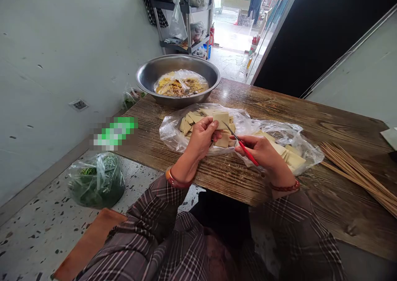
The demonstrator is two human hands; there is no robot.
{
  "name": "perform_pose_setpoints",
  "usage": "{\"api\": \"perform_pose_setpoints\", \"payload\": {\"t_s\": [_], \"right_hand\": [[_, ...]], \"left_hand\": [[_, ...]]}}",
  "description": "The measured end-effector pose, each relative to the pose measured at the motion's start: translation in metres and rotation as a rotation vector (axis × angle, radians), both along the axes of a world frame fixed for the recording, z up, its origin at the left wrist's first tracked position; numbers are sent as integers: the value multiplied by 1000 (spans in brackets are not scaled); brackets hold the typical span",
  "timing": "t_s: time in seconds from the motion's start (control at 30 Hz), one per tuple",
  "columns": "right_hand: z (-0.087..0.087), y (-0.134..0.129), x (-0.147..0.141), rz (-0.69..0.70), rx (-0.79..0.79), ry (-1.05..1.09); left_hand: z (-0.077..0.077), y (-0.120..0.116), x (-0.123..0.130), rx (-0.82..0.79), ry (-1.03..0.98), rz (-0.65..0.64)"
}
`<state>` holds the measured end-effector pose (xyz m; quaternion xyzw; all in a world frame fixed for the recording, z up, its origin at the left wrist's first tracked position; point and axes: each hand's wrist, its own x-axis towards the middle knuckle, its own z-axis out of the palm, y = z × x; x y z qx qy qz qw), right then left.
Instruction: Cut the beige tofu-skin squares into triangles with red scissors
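Between its thumb and fingers, my left hand (203, 135) holds up a pale folded tofu sheet (221, 118). My right hand (263, 152) is closed around red-handled scissors (246, 150), whose dark blades reach the sheet's right side. Whether the blades are apart there is too small to tell. Beneath the left hand, a clear plastic bag (170, 134) lies spread out with cut pale pieces (187, 124) on it. A second clear bag (310, 150) under and beside my right hand holds larger pale squares (293, 159).
A wide steel basin (144, 79) holding bagged yellowish food stands at the wooden table's (242, 181) far left. Thin wooden sticks (356, 173) lie at the right. A bag of greens (97, 181) sits on the floor; a shelf cart (186, 24) stands behind.
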<state>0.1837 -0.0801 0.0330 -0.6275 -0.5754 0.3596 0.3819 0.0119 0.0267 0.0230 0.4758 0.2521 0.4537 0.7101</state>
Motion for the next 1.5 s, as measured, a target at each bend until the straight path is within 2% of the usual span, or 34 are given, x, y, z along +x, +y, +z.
{"api": "perform_pose_setpoints", "payload": {"t_s": [0.23,0.5,0.83,1.13,1.3,1.5], "right_hand": [[1,-2,3,23,15,-71],[-9,-1,6,47,54,-67],[4,-3,0,13,25,-70],[-5,-1,2,19,56,-103],[0,-1,-2,59,44,-66],[3,-1,-5,66,53,-28]], "left_hand": [[-4,2,0,31,65,-51],[0,-2,-2,57,127,-166],[2,-2,-2,36,91,-185],[-2,-1,0,43,56,-97],[-3,-3,0,98,120,-154],[-3,-3,0,88,119,-178]]}}
